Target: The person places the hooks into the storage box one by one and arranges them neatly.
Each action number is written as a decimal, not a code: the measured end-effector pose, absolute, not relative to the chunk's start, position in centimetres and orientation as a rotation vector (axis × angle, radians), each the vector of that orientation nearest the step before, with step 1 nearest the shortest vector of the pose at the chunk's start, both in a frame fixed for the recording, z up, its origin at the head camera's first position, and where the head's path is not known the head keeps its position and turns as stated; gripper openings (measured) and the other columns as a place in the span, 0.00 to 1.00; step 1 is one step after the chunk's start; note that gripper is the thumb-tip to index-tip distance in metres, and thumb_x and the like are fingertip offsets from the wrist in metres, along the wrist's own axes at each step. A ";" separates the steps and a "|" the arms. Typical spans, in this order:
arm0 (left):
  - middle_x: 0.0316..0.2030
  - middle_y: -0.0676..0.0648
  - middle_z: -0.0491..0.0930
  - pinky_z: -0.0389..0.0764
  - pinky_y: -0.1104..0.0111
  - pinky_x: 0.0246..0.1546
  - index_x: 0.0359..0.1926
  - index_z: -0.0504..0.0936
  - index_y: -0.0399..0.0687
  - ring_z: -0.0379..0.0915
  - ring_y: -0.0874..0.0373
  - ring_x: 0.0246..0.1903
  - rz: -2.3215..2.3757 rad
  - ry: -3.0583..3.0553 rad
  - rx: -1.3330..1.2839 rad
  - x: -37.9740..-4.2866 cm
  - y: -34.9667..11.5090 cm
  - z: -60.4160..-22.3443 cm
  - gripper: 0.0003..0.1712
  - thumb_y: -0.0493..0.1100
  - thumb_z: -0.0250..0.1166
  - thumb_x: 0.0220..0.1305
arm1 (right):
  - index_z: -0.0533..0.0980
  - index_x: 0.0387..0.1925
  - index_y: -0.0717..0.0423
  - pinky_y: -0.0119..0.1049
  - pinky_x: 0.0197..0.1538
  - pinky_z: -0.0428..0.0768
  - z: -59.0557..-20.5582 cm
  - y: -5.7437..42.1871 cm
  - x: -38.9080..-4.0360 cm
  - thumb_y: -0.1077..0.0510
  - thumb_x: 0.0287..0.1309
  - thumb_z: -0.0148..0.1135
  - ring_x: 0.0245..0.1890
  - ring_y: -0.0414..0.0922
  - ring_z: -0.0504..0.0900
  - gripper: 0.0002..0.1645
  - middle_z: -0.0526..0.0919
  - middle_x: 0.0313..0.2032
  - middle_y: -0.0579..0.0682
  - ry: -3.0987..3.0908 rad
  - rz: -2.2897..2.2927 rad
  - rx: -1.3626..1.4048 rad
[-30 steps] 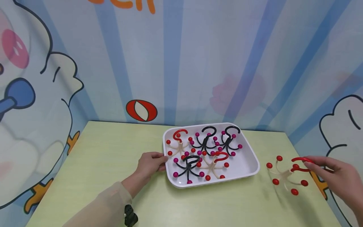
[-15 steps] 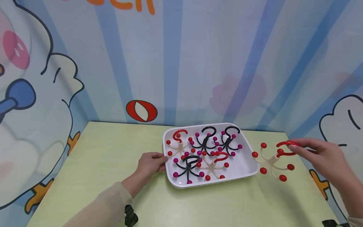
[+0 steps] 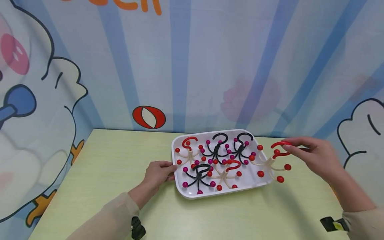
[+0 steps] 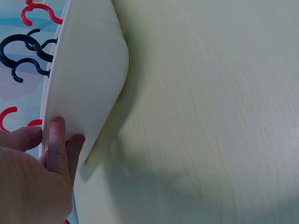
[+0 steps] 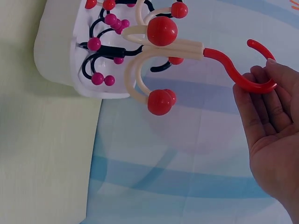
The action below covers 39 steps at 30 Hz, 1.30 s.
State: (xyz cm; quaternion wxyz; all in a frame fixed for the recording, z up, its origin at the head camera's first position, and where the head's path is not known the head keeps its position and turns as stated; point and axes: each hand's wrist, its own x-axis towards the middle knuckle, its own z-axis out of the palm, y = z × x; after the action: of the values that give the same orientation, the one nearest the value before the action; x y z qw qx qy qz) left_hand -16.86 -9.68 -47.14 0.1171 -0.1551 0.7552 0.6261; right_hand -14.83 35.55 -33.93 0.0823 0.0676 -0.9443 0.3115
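Note:
At the left end of a white tray [image 3: 247, 180], my left hand [image 3: 157, 175] grips the edge. In the left wrist view its thumb is at the rim and its fingers press the outer wall. My right hand [image 3: 315, 156] pinches the red hook of a cream hook hanger [image 5: 187, 49] whose curved arms end in red balls. This hanger hangs over the tray's right end, hook uppermost. Inside the tray stand several similar hangers: cream ones with red hooks [image 3: 233, 165] at left and front, and black ones [image 3: 216, 151] with magenta balls.
The tray stands on a pale wooden table [image 3: 120, 160], near its back edge. Behind rises a blue striped cloth backdrop [image 3: 204, 66] with cartoon figures. A dark strap [image 3: 138, 228] is at the left wrist.
My right hand has carried the cream hanger leftward and slightly up, from beside the tray to over its right end. The left hand and the tray have stayed in place.

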 end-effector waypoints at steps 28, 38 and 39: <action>0.51 0.36 0.87 0.91 0.67 0.40 0.58 0.85 0.33 0.88 0.56 0.39 1.825 2.203 -0.473 -17.0 -9.7 -47.3 0.19 0.40 0.71 0.73 | 0.86 0.54 0.61 0.19 0.47 0.83 -38.2 32.0 -18.0 0.54 0.74 0.68 0.48 0.54 0.89 0.16 0.89 0.48 0.59 -2.835 1.144 0.310; 0.50 0.36 0.88 0.91 0.67 0.39 0.58 0.85 0.33 0.88 0.56 0.38 1.823 2.206 -0.481 -17.1 -9.6 -47.5 0.19 0.40 0.72 0.72 | 0.87 0.54 0.61 0.39 0.53 0.90 -39.3 31.5 -18.3 0.57 0.72 0.70 0.49 0.56 0.88 0.15 0.90 0.49 0.57 -2.912 1.109 0.293; 0.50 0.36 0.88 0.91 0.67 0.39 0.58 0.85 0.33 0.88 0.56 0.38 1.822 2.207 -0.483 -17.1 -9.6 -47.5 0.19 0.40 0.72 0.72 | 0.87 0.54 0.60 0.43 0.54 0.90 -39.4 31.5 -18.3 0.57 0.72 0.70 0.49 0.55 0.88 0.15 0.90 0.48 0.57 -2.919 1.110 0.296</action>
State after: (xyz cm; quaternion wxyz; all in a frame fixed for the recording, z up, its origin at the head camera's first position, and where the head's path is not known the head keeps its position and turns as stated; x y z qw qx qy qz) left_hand -17.07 -9.62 -47.52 0.1193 -0.1654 0.7550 0.6232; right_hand -18.33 31.48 -39.37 0.0024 0.0943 -0.9305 0.3540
